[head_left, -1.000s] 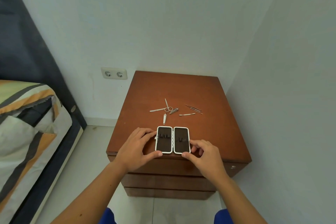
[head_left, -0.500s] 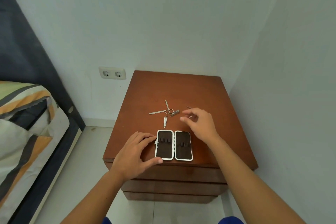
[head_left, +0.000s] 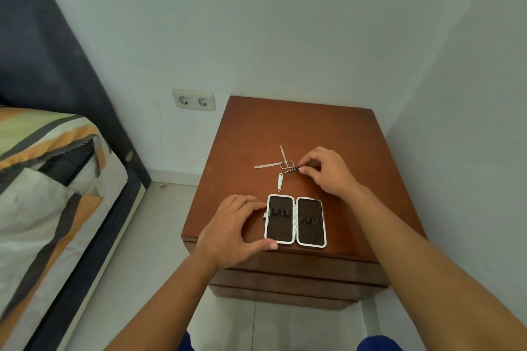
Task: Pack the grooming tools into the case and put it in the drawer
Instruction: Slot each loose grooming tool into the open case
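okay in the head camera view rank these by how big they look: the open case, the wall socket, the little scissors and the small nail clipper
Largest to smallest, as they look:
1. Open case
2. Wall socket
3. Scissors
4. Nail clipper

The case lies nearest the camera and the socket farthest, so true sizes may differ.

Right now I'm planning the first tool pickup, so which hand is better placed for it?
Right. The right hand is already pinching a thin tool among the loose ones, while the left hand steadies the open case.
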